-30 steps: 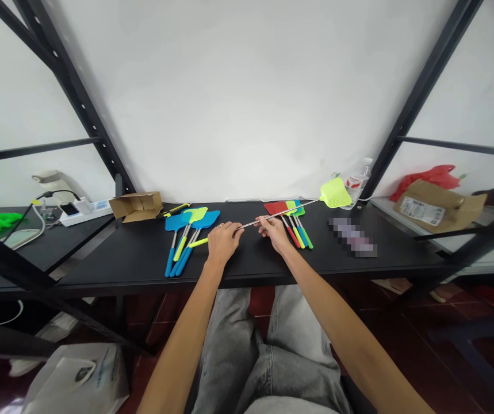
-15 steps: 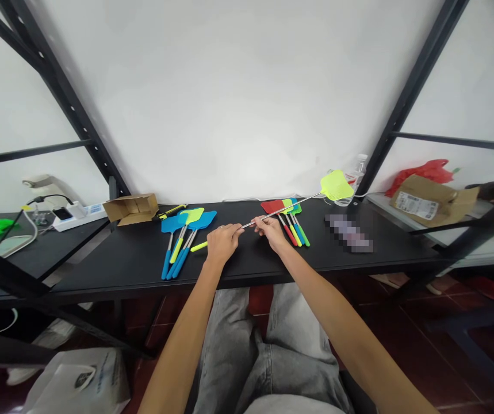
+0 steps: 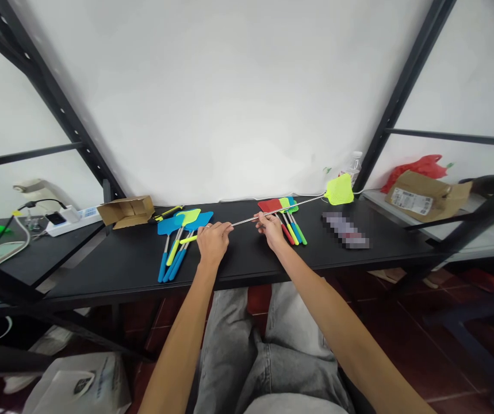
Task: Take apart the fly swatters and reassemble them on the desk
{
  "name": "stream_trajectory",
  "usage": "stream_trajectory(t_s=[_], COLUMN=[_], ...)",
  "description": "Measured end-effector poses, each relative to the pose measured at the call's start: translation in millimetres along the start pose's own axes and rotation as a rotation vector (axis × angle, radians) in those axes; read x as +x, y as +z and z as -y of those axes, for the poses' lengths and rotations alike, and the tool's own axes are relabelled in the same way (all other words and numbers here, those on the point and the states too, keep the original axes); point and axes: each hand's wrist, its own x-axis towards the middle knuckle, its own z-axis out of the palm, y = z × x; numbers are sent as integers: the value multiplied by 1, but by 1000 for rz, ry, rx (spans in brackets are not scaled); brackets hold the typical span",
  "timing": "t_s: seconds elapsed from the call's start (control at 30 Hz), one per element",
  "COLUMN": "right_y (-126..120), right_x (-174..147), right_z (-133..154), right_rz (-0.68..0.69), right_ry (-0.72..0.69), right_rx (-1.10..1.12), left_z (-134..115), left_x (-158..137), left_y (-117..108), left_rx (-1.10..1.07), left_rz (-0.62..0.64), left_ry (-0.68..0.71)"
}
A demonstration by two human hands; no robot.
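Note:
Between my hands a yellow-green fly swatter (image 3: 339,190) is stretched out above the black table, its thin metal rod slanting up to the right. My left hand (image 3: 214,240) is closed round the rod just past the yellow handle, whose end sticks out to the left. Farther along the rod, my right hand (image 3: 269,228) pinches it with thumb and fingers. Left of my left hand lies a group of blue and yellow fly swatters (image 3: 176,244). Behind my right hand rests another group, with red, yellow, blue and green swatters (image 3: 292,221).
On the black table (image 3: 113,264) stand an open cardboard box (image 3: 126,211) and a yellow-black cutter (image 3: 169,213). A clear bottle (image 3: 355,164) is at the back right, near a blurred-out item (image 3: 345,230). A power strip (image 3: 76,221) lies left; a torn carton (image 3: 419,195) sits right.
My hands have moved apart: the left slid leftward with the handle, while the right stays near its place on the rod. The swatter lies at a flatter slant and its head has turned.

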Motion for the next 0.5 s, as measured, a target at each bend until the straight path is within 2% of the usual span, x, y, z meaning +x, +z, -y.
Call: stream_trajectory(t_s=[0.2,0.33,0.5], right_y=[-1,-4,-4], right_x=[0,3,4], right_z=[3,4,0], right_rz=[-68,-166,-153], right_ry=[13,-7,-50], right_rx=[89,188,194], left_z=[5,10,10], left_x=[1,2,0], left_y=[-3,-5,-7], left_rx=[-17,-6,82], left_rz=[1,-40,-112], left_ry=[31,-47,-224])
